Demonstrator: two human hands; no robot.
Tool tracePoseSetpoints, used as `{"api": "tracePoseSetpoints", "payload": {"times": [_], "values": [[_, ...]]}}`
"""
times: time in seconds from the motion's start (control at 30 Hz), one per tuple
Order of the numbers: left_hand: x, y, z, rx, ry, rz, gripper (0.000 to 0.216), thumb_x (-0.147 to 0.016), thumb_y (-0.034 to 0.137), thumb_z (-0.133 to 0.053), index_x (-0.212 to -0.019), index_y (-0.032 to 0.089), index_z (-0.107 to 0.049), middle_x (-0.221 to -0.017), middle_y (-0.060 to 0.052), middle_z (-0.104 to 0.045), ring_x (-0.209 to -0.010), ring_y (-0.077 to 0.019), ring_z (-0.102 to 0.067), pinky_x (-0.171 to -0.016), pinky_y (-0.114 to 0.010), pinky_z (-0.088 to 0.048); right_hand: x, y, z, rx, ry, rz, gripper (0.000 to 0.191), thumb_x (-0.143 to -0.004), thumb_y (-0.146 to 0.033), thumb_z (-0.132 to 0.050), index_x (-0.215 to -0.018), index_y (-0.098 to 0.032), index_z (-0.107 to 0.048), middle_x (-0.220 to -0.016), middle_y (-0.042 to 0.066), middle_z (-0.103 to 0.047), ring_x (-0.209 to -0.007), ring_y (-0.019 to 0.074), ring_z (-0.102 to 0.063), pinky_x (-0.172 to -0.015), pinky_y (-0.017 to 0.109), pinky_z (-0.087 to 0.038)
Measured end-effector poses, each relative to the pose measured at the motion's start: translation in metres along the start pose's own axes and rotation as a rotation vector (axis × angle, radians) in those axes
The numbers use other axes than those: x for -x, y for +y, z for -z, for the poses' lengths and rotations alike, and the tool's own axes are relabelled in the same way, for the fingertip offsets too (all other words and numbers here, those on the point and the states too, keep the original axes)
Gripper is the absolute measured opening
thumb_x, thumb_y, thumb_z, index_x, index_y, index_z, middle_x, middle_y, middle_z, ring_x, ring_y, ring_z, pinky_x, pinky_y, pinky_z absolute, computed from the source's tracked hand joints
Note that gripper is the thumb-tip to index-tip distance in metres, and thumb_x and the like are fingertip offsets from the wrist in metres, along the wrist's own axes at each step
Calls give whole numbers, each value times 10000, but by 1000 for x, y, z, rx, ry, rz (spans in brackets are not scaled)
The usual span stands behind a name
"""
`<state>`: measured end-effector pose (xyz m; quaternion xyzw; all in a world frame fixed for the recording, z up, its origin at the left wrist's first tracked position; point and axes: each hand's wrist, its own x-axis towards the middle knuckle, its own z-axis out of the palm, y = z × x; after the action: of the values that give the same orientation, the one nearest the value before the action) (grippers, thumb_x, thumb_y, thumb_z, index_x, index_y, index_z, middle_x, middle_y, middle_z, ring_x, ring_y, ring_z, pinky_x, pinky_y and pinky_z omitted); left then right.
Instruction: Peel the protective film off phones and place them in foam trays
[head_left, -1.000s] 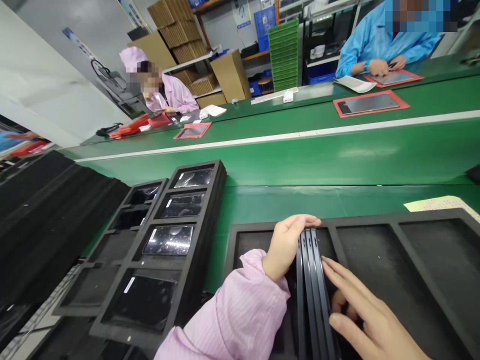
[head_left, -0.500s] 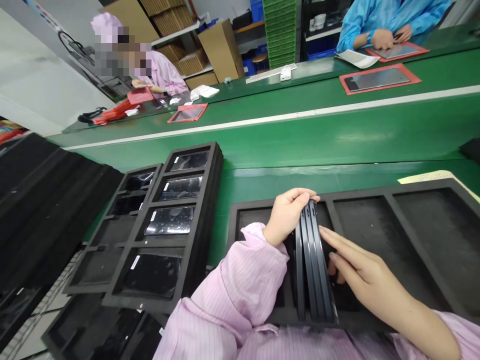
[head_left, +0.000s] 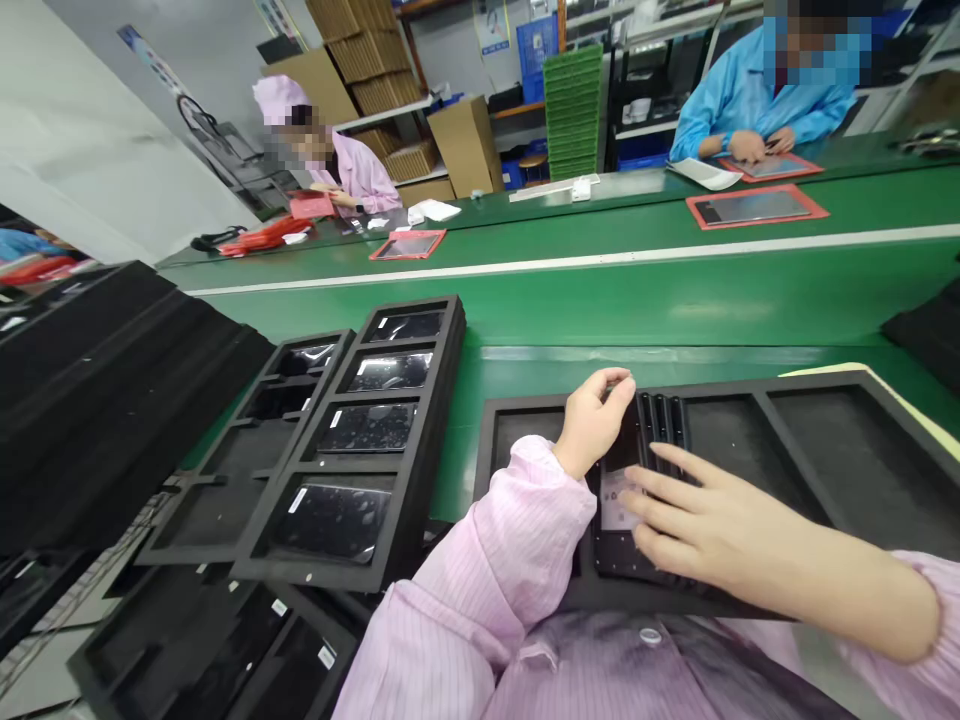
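Observation:
Several black tablet-like panels [head_left: 660,415] stand tilted together in a black foam tray [head_left: 757,400] in front of me. The front panel's glossy face [head_left: 619,500] carries a pale patch, perhaps a reflection. My left hand [head_left: 596,420] is closed at the upper left edge of this front panel, thumb and forefinger near each other; the other fingers are partly hidden. Over the lower right of the panels lies my right hand [head_left: 697,510]. Its fingers are apart, the tips at the front face and panel edges, gripping nothing.
To the left, a stack of foam trays [head_left: 420,480] holds dark screens [head_left: 330,520] with white labels. A black pile [head_left: 112,400] stands farther left. Beyond the green bench [head_left: 570,310], a person in pink [head_left: 360,175] and one in blue [head_left: 750,110] work with red-bordered panels [head_left: 757,207].
The panels have turned and tilted, so a glossy face shows where their side edges faced me. My right hand has moved left across them, fingers spreading. The head view has shifted.

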<state>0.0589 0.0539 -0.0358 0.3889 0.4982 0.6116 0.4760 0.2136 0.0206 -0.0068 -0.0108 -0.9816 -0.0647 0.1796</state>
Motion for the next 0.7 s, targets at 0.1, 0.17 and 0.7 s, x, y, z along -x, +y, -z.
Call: {"api": "tracePoseSetpoints", "payload": {"times": [0.1, 0.17, 0.7], "values": [[9, 20, 4, 62, -3, -70, 225, -802, 382, -548, -754, 176, -622, -836, -50, -683, -895, -192, -617, -892, -342, -432, 7, 15, 13, -197, 216, -156, 211, -877, -103, -400, -1002, -195, -542, -1007, 78, -654, -977, 243, -598, -897, 470, -461], [23, 31, 6, 128, -83, -127, 434, -831, 558, -436, -779, 171, -626, -851, -72, -685, -919, -219, -620, -893, -370, -443, 8, 16, 21, -411, 397, -415, 187, -889, -263, -531, -1072, -232, -510, -1009, 68, -647, -946, 226, -616, -836, 381, -517], [101, -1, 36, -317, -297, -519, 647, -598, 489, -770, -1129, 281, -465, -1125, -73, -588, -1037, -252, -593, -905, -411, -484, -5, -39, 1, -954, 730, -576, 416, -806, -575, -601, -1049, -264, -468, -1088, 80, -528, -1055, 236, -528, -854, 350, -504]]}}
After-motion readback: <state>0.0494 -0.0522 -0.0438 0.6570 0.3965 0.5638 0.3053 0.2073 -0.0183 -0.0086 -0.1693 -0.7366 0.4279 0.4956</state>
